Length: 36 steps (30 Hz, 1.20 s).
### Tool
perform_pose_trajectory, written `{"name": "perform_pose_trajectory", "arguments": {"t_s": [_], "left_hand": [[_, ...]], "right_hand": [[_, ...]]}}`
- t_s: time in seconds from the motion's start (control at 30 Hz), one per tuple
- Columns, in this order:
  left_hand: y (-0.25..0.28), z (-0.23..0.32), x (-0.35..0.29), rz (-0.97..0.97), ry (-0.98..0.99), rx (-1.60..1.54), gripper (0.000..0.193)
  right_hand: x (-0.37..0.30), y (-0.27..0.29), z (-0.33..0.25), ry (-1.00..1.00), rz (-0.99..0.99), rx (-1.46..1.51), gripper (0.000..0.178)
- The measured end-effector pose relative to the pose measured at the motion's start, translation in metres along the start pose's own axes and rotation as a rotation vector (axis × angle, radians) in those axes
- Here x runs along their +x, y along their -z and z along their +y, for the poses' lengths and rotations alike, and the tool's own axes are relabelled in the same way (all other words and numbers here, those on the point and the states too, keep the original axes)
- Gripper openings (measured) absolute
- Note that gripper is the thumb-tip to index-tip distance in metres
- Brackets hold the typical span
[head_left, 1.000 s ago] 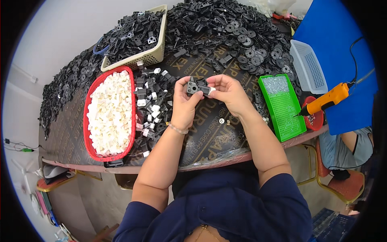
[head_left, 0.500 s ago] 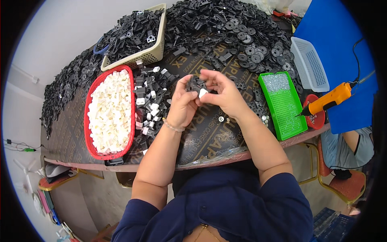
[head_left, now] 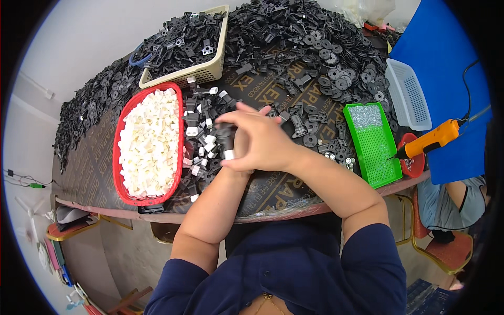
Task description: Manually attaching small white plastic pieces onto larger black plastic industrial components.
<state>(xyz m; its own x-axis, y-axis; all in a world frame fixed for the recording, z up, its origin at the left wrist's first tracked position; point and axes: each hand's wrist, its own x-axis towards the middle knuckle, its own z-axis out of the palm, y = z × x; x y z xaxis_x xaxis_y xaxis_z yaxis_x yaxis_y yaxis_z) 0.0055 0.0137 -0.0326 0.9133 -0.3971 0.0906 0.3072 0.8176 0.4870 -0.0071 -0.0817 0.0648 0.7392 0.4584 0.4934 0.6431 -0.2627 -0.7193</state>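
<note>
My right hand (head_left: 270,142) has crossed over to the left, its thumb and fingers closed on a black plastic part (head_left: 226,135) with a white cap at its lower end. The part is smeared by motion. It hangs over the edge of a loose pile of black parts with white caps (head_left: 210,144). Beneath the right hand lies my left hand (head_left: 241,143), mostly covered. A few of its fingertips poke out beyond the right hand's knuckles, close to loose black parts; what they do is hidden.
A red basket (head_left: 118,157) of small white caps stands left, a beige basket (head_left: 184,76) of black parts behind it. Black parts and discs (head_left: 336,73) heap at the back. Right are a green tray (head_left: 373,152) of screws, an orange electric screwdriver (head_left: 433,137), a red bowl and a white basket (head_left: 407,94).
My hands were together over the middle around the capped black part. Now the right hand has carried it left toward the pile, and the left hand has passed underneath. The view has shifted slightly.
</note>
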Motion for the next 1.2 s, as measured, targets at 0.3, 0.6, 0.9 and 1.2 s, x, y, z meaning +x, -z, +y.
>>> {"name": "perform_pose_trajectory", "arguments": {"t_s": [0.3, 0.6, 0.9, 1.2], "left_hand": [[0.024, 0.009, 0.009, 0.003, 0.214, -0.1, 0.054], [-0.008, 0.016, 0.016, 0.237, 0.235, -0.004, 0.04], [-0.022, 0.008, 0.012, 0.297, 0.004, 0.415, 0.052], [-0.015, 0.004, 0.013, 0.26, 0.115, 0.198, 0.038]], "right_hand": [[0.058, -0.036, 0.019, 0.211, -0.08, -0.429, 0.08], [0.02, 0.095, 0.171, -0.558, 0.029, -1.022, 0.023], [0.003, 0.099, 0.08, -0.738, -0.036, 0.082, 0.043], [0.04, 0.051, 0.015, -0.162, -0.002, -0.363, 0.044]]}}
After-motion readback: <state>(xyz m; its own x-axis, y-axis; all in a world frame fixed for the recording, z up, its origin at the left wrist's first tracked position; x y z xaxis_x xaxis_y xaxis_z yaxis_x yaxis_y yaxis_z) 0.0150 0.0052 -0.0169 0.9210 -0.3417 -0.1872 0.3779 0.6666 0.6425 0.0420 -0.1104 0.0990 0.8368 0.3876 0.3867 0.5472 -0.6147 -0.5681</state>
